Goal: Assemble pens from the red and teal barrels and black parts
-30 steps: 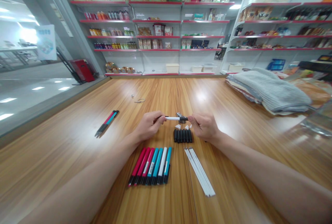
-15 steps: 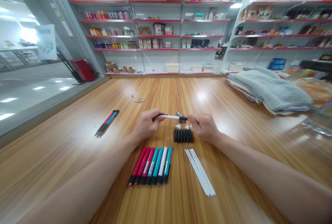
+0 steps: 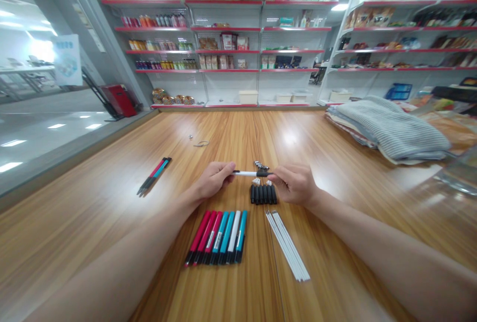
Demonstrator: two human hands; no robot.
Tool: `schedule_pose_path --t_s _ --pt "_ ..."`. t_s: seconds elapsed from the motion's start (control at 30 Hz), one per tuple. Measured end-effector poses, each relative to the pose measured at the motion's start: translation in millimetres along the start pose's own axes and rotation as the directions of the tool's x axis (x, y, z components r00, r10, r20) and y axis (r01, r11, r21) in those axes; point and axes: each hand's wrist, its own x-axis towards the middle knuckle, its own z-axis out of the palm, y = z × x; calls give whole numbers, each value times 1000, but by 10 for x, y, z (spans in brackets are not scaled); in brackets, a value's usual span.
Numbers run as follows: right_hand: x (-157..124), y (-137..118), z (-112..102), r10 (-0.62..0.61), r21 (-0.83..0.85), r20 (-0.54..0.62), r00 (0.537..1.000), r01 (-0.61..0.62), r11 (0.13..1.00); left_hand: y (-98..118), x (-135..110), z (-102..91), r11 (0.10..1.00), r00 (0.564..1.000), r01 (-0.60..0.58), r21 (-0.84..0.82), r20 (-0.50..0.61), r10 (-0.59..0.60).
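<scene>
A white pen [image 3: 246, 173] with black ends lies level between my hands above the table. My left hand [image 3: 216, 179] pinches its clip end; my right hand [image 3: 294, 183] has its fingers closed on the black grip end. Just below the pen sit several black pen grips [image 3: 263, 194] in a row, with small white pieces [image 3: 256, 181] behind them. Small metal springs or tips [image 3: 261, 165] lie beyond. Nearer me is a row of red, blue and white pen barrels [image 3: 218, 237]. White ink refills [image 3: 287, 246] lie to their right.
Two pens [image 3: 154, 176], red and blue with black ends, lie to the left. A metal ring [image 3: 201, 143] and a tiny piece [image 3: 191, 136] rest farther back. Folded cloths [image 3: 387, 128] are stacked at the right of the wooden table [image 3: 93, 202]. Stocked shelves [image 3: 227, 29] stand behind.
Both hands have come slightly lower and nearer with the pen. The right hand's fingers have rolled around the black grip end. The things on the table lie as before.
</scene>
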Motion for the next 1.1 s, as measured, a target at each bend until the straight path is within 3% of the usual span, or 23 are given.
schedule_pose_path --t_s 0.17,0.63,0.9,1.1 --pt "20 -21 -27 -43 -50 3 999 43 998 -4 14 -31 996 995 24 -89 100 -15" --pt "28 -24 -18 -14 -25 2 1000 14 1000 -15 17 -75 989 985 13 -149 172 13" --pt "8 -15 11 49 -9 -12 999 -50 999 18 17 -35 996 997 -79 -40 21 80" --pt "37 -26 45 70 33 72 995 -72 997 -26 68 -74 942 989 -48 -333 -145 -1"
